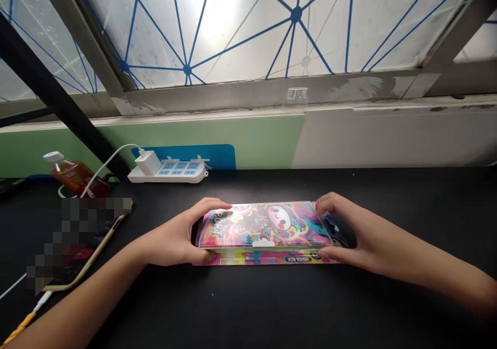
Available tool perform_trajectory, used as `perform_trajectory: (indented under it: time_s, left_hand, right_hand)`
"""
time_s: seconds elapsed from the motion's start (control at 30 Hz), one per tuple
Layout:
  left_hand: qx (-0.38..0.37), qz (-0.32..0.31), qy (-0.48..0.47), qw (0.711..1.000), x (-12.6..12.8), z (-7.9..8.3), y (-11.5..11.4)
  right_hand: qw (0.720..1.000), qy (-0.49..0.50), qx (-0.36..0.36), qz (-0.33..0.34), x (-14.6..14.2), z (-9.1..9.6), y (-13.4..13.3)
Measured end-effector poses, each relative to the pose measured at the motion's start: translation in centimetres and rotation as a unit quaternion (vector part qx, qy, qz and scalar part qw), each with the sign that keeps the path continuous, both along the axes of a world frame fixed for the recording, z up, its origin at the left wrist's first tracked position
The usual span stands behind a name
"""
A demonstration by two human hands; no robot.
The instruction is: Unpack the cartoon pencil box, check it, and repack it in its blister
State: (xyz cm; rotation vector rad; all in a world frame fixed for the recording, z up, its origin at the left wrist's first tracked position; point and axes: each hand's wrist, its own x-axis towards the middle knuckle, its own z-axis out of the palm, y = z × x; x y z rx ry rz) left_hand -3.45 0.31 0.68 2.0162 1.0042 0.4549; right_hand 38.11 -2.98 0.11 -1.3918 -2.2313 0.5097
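Note:
A colourful pencil box [252,224] with a cartoon figure on its lid lies in front of me on the black table. Its lid looks closed, with a white clasp [263,244] on the near side. Underneath or just before it shows a bright printed strip [252,258] reading "PENCIL BOX"; whether this is packaging or part of the box I cannot tell. My left hand [182,235] grips the left end, fingers curled round it. At the right end, my right hand [347,232] holds the box between thumb and fingers.
A white power strip [174,173] with a plugged-in charger [148,161] stands by the wall. To its left are a bottle [77,175] of brown drink and a partly blurred tablet or phone [85,250] with a cable. A window [233,33] spans the back.

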Motion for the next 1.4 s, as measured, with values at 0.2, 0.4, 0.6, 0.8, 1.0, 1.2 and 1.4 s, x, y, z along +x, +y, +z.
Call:
perform_trajectory:
  time_s: [0.2,0.4,0.6,0.8,1.0,1.2,1.4]
  left_hand:
    - [0.04,-0.016,0.028,0.999,1.0,-0.2,-1.2]
    - [0.159,0.039,0.008,0.986,1.5,-1.9,-1.0]
    - [0.261,0.042,0.003,0.965,1.2,-2.2,-0.8]
    - [0.259,0.046,0.0,0.965,1.1,-2.6,-0.7]
    - [0.225,0.036,0.075,0.971,1.0,-2.8,-0.5]
    - [0.213,0.03,0.088,0.973,1.4,-2.8,-0.7]
    - [0.194,0.032,0.086,0.977,1.6,-2.8,-0.7]
  right_hand:
    - [0.999,-0.026,-0.036,0.01,0.4,-1.4,0.6]
    - [0.994,0.0,0.107,0.038,-0.1,-1.8,0.8]
    - [0.961,-0.082,0.254,0.071,-1.0,-1.6,0.5]
    - [0.965,-0.107,0.22,0.091,-0.7,-2.0,0.7]
    - [0.971,-0.13,0.162,0.118,-0.9,-2.5,0.4]
    - [0.968,-0.135,0.174,0.122,-2.6,-2.8,-0.6]
    - [0.96,-0.128,0.212,0.13,-3.7,-2.8,-0.7]
